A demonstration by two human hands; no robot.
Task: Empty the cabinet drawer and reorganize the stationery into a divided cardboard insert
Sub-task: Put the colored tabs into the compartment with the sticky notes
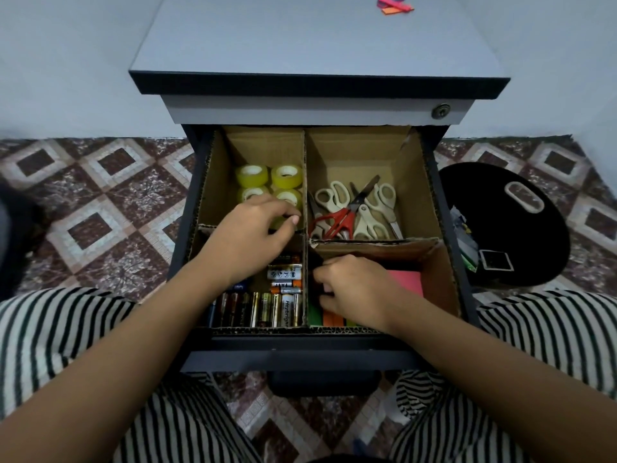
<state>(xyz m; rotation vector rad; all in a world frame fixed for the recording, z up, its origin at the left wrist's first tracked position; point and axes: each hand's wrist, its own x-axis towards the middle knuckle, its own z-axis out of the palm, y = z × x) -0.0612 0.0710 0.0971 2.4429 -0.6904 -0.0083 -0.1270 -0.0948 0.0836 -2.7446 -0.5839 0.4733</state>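
The cabinet (317,45) stands ahead of both my hands, its drawer (300,359) pulled out beneath my wrists. The cardboard insert (430,272) already sits in it, and all four sections that I can see hold something, so I judge the emptying done and the sorting nearly finished. Outside the drawer, off beyond my right hand (354,289), a black bag (500,228) lies on the floor with a few loose bits at its edge, perhaps yet to be sorted. The scissors (347,215) fill the section just past my right knuckles. My left hand (247,242) reaches across the batteries (263,309), which lie under its wrist, and curls its fingers round the nearest of the tape rolls (252,175). My right fingers are bent down into the note pads (330,319), seemingly pinching them, though the contact is hidden. Some coloured scraps (394,4) remain on the cabinet top, far beyond both hands.
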